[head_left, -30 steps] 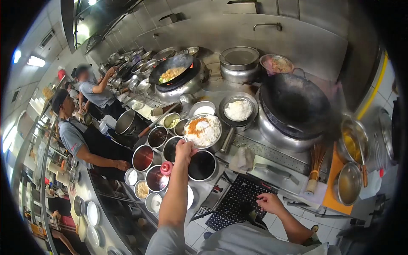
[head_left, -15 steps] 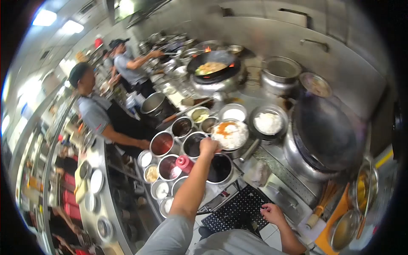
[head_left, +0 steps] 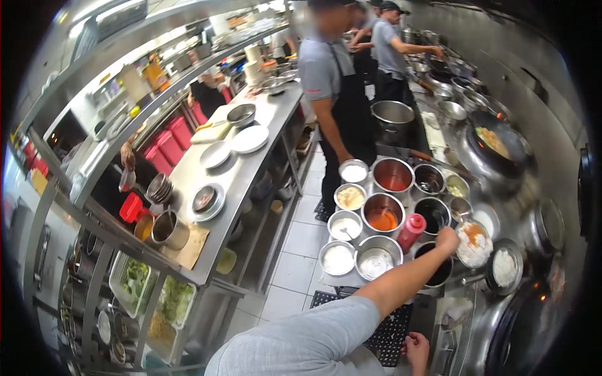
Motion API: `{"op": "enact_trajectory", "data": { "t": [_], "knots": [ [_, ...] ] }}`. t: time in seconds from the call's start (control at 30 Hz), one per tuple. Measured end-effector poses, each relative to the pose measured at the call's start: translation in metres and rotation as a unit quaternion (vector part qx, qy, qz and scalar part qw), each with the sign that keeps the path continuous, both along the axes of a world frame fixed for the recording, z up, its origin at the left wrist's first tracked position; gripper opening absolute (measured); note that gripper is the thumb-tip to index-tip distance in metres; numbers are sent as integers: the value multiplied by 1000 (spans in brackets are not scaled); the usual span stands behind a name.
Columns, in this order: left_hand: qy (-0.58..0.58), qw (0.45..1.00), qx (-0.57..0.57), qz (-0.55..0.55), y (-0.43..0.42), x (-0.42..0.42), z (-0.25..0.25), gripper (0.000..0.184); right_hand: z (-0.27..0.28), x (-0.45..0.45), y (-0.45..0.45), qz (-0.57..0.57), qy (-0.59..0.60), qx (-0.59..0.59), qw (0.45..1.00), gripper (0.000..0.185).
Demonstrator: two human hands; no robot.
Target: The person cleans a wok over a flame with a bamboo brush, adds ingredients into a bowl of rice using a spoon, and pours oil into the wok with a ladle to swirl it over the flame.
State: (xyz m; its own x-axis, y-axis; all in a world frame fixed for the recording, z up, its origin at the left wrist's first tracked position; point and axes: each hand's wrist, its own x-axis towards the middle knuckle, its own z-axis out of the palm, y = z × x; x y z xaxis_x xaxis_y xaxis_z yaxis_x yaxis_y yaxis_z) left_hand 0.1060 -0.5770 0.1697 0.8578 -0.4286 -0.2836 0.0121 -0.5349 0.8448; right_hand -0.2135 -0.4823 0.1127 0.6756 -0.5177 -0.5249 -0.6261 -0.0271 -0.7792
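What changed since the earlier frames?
The head view swung left: leafy greens came into sight, and the bowl and red bottle now appear farther right in frame. Nothing was visibly grasped or released. The left hand still grips the bowl's rim; the right hand stays empty.

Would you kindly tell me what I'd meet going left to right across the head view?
Leafy vegetables, larger white plate, red squeeze bottle, left hand, orange-topped white food, dark wok.
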Motion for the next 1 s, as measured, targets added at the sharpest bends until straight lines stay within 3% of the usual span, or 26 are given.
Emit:
{"op": "enact_trajectory", "data": {
  "t": [0.07, 0.1, 0.13, 0.17, 0.2, 0.23, 0.27, 0.3, 0.33, 0.4, 0.43, 0.5, 0.53, 0.6, 0.67, 0.7, 0.77, 0.8, 0.87, 0.9, 0.93, 0.97, 1.0],
  "knots": [
    [-10, 999, -28, -27, 31, -17, 19, 24, -4, 8, 10, 15, 14, -23, 1000, 24],
    [-88, 991, -65, -78, 35, -22, -4, 28, -23, 10, 12, 27, 15, -26, 999, 24],
    [44, 982, -153, -105, 88, -41, 43, 32, -51, 10, 13, 71, -2, -66, 995, 25],
    [-56, 970, -201, -125, 142, -60, 40, 35, -63, 19, 15, 116, -21, -111, 987, 26],
    [14, 967, -209, -146, 202, -71, 75, 34, -55, 28, 22, 121, -25, -117, 985, 26],
    [151, 929, -296, -161, 247, -75, 75, 31, -31, 41, 39, 124, -10, -72, 990, 28],
    [188, 923, -295, -163, 293, -74, 78, 28, -14, 51, 53, 128, 3, -26, 991, 29],
    [112, 949, -242, -166, 336, -66, 63, 28, -7, 59, 62, 155, 9, -31, 987, 30],
    [178, 952, -231, -97, 386, -61, 75, 29, 2, 66, 73, 164, 0, -34, 986, 30],
    [112, 973, -189, 77, 486, -49, 96, 30, 15, 79, 95, 195, -26, -76, 977, 31],
    [-11, 990, -108, 95, 539, -40, 110, 31, 1, 84, 98, 233, -18, -103, 967, 29],
    [-151, 949, -76, 266, 629, -27, 137, 26, -29, 99, 102, 255, -18, -56, 965, 28],
    [-248, 905, 131, 321, 656, -41, 203, 24, -36, 94, 107, 271, -20, -9, 962, 27],
    [-411, 827, 88, 374, 720, -45, 262, 27, -23, 99, 122, 266, 6, 3, 964, 27],
    [-527, 756, 70, 383, 764, -44, 318, 18, -35, 97, 114, 262, 4, -22, 965, 27],
    [-516, 748, 75, 410, 773, -46, 346, 21, -30, 94, 111, 232, 8, -28, 972, 26],
    [-562, 665, 264, 416, 805, -34, 386, 31, -32, 86, 93, 186, 0, -82, 979, 24],
    [-583, 645, 296, 395, 823, -22, 400, 34, -31, 80, 81, 185, 5, -80, 979, 24],
    [-576, 637, 346, 378, 855, 2, 419, 33, -23, 62, 54, 23, -64, -184, 980, 17],
    [-592, 617, 384, 349, 873, 17, 425, 33, -29, 49, 32, -31, -120, -241, 962, 17],
    [-607, 593, 421, 320, 891, 31, 432, 33, 15, 43, 36, -69, -58, -280, 956, 21],
    [-594, 588, 451, 312, 917, 51, 438, 33, -22, 14, -20, -29, -77, -491, 867, 26],
    [-582, 580, 482, 304, 936, 64, 441, 33, 1, 3, -24, -101, -4, -474, 875, 31]
  ]
}}
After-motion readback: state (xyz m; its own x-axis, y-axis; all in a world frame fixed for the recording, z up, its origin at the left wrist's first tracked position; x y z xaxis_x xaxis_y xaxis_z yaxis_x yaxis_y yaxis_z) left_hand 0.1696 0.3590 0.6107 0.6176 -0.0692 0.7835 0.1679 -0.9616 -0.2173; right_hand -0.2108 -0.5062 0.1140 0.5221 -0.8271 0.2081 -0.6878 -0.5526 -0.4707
